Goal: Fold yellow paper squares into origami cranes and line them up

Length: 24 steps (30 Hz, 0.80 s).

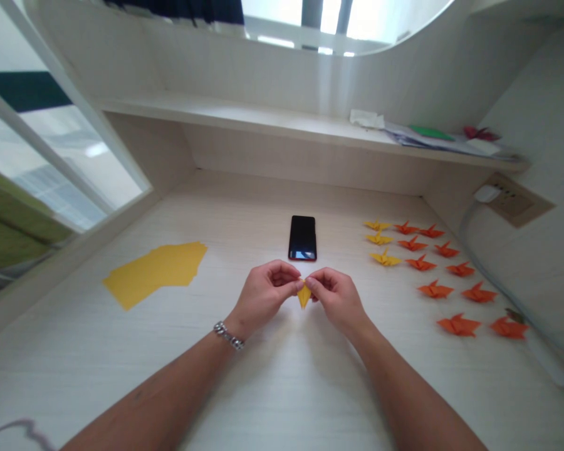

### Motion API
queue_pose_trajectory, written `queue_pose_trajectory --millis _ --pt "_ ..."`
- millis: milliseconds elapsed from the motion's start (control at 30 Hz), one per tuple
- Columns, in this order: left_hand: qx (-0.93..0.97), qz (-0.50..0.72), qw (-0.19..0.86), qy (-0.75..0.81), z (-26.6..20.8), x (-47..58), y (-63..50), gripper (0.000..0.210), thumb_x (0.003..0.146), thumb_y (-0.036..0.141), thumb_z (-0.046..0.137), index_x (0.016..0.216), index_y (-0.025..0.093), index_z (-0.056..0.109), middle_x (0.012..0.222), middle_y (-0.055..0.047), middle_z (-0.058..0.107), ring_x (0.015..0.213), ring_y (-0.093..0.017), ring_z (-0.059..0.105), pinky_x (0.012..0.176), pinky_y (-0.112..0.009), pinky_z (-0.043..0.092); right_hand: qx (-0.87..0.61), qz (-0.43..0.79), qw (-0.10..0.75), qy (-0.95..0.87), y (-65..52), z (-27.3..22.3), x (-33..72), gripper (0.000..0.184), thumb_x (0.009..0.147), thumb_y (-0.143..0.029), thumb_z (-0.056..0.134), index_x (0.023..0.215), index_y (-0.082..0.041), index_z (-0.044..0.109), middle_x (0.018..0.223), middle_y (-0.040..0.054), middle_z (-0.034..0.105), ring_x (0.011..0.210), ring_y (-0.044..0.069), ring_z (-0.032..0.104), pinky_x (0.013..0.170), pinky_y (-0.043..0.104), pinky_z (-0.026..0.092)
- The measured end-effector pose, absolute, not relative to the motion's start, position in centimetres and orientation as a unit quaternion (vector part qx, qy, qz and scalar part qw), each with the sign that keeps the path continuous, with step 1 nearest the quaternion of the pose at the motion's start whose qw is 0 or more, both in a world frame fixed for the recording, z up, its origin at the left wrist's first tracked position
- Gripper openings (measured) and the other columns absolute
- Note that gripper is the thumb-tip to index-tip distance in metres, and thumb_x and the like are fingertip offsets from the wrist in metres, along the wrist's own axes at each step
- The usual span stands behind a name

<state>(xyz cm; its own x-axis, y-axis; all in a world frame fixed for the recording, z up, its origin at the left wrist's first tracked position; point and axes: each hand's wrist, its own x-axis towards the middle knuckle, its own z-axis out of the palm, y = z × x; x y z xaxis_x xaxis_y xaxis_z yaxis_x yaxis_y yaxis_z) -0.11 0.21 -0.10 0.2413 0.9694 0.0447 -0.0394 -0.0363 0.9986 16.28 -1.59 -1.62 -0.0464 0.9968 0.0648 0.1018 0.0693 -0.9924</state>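
Observation:
Between my two hands is a small piece of folded yellow origami paper, its pointed end facing down toward me. My left hand pinches its upper left side between thumb and fingers. On the upper right side, my right hand pinches it the same way. The fingertips hide the top of the folds. Just beyond the hands lies a black phone, flat on the desk. Off to the left is a fanned stack of yellow paper sheets.
On the right stand yellow paper cranes and several orange paper cranes in rows. A grey cable runs from a wall socket along the right edge. Papers lie on a shelf above the desk's back.

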Motion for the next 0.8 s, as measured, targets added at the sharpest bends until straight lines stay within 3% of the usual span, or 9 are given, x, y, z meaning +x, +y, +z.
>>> queue_pose_trajectory --millis 100,300,600,800 --pt "0.554 0.435 0.586 0.4 -0.2 0.1 0.1 0.028 0.07 0.028 0.074 0.092 0.013 0.066 0.086 -0.008 0.071 0.08 -0.018 0.067 0.072 -0.03 0.056 -0.499 0.451 0.505 -0.541 -1.7 -1.4 16.3 0.02 0.078 -0.036 0.064 0.076 -0.015 0.066 0.064 0.003 0.064 0.057 0.014 0.056 0.054 0.025 0.046" --pt "0.606 0.352 0.589 0.402 -0.2 0.1 0.0 0.022 0.075 0.033 0.069 0.073 0.011 0.066 0.07 -0.006 0.068 0.064 -0.014 0.063 0.062 -0.025 0.051 -0.494 0.449 0.526 -0.526 -1.4 -1.6 16.2 0.022 0.078 -0.037 0.064 0.076 -0.016 0.066 0.063 0.0022 0.064 0.057 0.014 0.057 0.053 0.025 0.046" --pt "0.62 0.335 0.589 0.395 -0.4 0.0 0.0 0.02 0.071 0.031 0.072 0.078 0.013 0.065 0.072 -0.006 0.068 0.066 -0.016 0.064 0.061 -0.026 0.05 -0.506 0.427 0.525 -0.535 -1.5 -1.9 16.0 0.021 0.077 -0.037 0.066 0.078 -0.016 0.067 0.069 0.0045 0.067 0.063 0.016 0.06 0.059 0.027 0.048" --pt "0.644 0.38 0.504 0.432 -0.5 -0.3 0.4 0.019 0.075 0.033 0.067 0.081 0.015 0.066 0.078 -0.006 0.069 0.07 -0.016 0.063 0.063 -0.025 0.049 -0.486 0.477 0.539 -0.497 -1.1 -2.5 15.8 0.025 0.076 -0.04 0.066 0.081 -0.016 0.063 0.065 0.0025 0.064 0.058 0.015 0.059 0.057 0.028 0.05"
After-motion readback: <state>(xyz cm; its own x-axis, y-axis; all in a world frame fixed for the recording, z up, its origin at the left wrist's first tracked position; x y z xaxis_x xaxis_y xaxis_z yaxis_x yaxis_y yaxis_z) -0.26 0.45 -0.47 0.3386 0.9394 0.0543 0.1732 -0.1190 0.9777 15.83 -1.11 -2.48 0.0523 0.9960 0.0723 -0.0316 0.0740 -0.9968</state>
